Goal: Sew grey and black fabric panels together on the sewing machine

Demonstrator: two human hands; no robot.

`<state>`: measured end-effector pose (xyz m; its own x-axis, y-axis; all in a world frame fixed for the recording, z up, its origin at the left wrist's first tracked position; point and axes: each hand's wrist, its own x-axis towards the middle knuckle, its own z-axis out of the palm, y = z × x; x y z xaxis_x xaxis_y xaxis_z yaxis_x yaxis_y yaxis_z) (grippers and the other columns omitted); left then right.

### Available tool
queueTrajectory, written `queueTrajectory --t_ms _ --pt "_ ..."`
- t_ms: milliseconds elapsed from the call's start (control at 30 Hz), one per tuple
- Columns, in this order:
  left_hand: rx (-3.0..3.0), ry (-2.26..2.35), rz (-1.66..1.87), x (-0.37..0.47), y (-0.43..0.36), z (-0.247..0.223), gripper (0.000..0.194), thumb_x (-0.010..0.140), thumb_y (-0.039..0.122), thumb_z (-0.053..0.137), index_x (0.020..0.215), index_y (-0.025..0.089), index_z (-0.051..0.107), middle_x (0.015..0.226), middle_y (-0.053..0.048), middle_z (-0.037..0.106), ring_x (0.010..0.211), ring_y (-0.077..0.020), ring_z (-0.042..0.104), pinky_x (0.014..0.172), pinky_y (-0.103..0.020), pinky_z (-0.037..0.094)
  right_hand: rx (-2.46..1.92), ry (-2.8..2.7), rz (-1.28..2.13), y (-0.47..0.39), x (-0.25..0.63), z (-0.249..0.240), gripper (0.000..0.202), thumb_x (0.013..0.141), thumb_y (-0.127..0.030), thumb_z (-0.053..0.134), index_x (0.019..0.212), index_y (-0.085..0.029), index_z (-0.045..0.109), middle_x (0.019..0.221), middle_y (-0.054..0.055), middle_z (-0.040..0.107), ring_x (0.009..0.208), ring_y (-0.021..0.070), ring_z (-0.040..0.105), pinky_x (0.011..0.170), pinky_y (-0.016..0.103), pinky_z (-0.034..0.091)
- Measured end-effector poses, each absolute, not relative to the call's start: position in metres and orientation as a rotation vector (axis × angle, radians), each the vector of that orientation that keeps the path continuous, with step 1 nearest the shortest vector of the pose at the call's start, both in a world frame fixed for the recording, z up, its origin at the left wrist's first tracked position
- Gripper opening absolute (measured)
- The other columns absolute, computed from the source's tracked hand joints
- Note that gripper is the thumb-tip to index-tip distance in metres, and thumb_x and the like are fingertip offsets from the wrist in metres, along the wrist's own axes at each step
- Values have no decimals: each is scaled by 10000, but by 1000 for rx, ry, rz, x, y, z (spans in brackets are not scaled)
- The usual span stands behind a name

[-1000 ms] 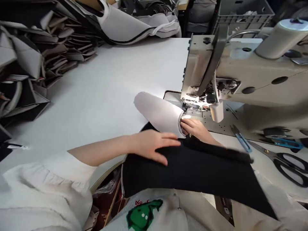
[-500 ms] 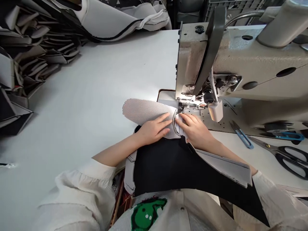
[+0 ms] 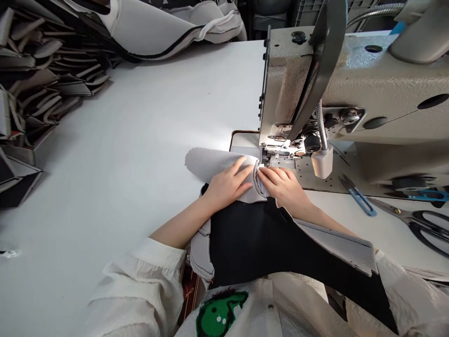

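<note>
A light grey mesh fabric panel (image 3: pixel 217 161) is joined to a black fabric piece (image 3: pixel 252 243) that spreads over my lap. A curved seam (image 3: pixel 257 180) runs across it, just in front of the sewing machine's presser foot (image 3: pixel 265 157). My left hand (image 3: pixel 229 185) lies flat on the grey panel, left of the seam, its fingers spread. On the other side, my right hand (image 3: pixel 285 187) has its fingers bent together on the fabric edge at the seam; its thumb is hidden. A grey strip (image 3: pixel 336 243) edges the black piece under my right forearm.
The sewing machine (image 3: pixel 298 84) fills the right side, its lamp (image 3: pixel 322 161) low near the needle. Blue thread snips (image 3: pixel 359 196) and black-handled scissors (image 3: pixel 417 222) lie at right. Stacked fabric pieces (image 3: pixel 42 84) are at left, and a large grey piece (image 3: pixel 157 28) lies behind.
My right fingers have bent more and drawn together at the seam. The grey panel has turned slightly and its far end sits nearer the machine. The view has shifted a little.
</note>
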<state>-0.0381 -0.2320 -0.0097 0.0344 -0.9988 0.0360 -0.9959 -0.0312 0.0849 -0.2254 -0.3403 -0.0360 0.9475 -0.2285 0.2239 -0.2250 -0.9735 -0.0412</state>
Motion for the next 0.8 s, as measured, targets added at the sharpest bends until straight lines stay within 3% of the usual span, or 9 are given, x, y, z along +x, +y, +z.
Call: queueTrajectory --t_ms 233,333,400,533,800 --pt "2369 -2155 -45 -50 -232 -2 414 970 437 370 1347 319 492 1503 -48 341 1021 -219 632 714 -292 550 -3120 248 -456 -348 -230 -35 605 720 -77 524 1322 -69 477 1331 133 517 1177 278 439 924 400 336" --pt "2438 -2133 -62 -55 -232 3 400 972 427 362 1347 352 481 1508 -32 331 963 -206 648 660 -285 549 -3097 234 -513 -352 -235 -31 309 777 -148 567 1078 -166 637 1020 79 643 923 242 518 765 369 345" --pt "2460 -2116 -72 -57 -232 4 398 971 428 363 1347 363 477 1508 -25 330 963 -208 648 659 -287 549 -3080 319 -535 -352 -235 -30 220 775 -204 620 990 -184 659 879 62 629 811 229 499 693 354 318" --pt "2452 -2107 -92 -58 -233 5 401 973 439 348 1345 364 478 1512 -17 323 982 -214 644 669 -292 548 -3070 420 -508 -348 -232 -30 492 753 -164 618 1237 -101 561 1105 120 614 926 256 497 717 359 334" --pt "2346 -1953 -331 -47 -234 3 388 964 429 382 1328 369 502 1514 40 322 1088 -198 609 809 -301 543 -3092 269 -451 -347 -229 -30 604 770 -106 531 1366 -101 434 1389 122 481 1216 280 423 890 401 347"
